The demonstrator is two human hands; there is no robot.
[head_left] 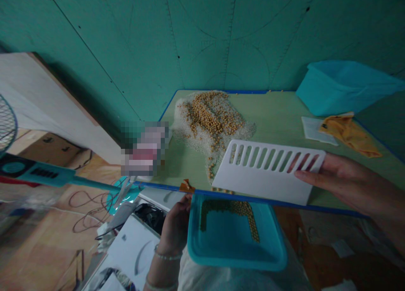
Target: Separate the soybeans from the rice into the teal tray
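In my right hand (332, 177) is a flat white plastic board (259, 179) with a row of slots, held at its right end between thumb and fingers. Its lower edge rests close to the table's front edge. My left hand (176, 219) grips the left side of a turquoise plastic tub (237, 257), whose far rim sits against the table edge; some fingers are hidden. Small golden balls (251, 223) lie along the tub's inner sides. On the table, a pile of golden balls (210, 114) is mixed with clear small grains (183, 122), trailing toward the front edge left of the board.
The green tabletop (268, 114) has a blue rim and meets a green wall. To the right are a turquoise bag-like container (335, 88), a yellow cloth (351, 133) and a white packet (316, 128). A fan (38, 171), cables and a white cabinet (133, 240) stand left.
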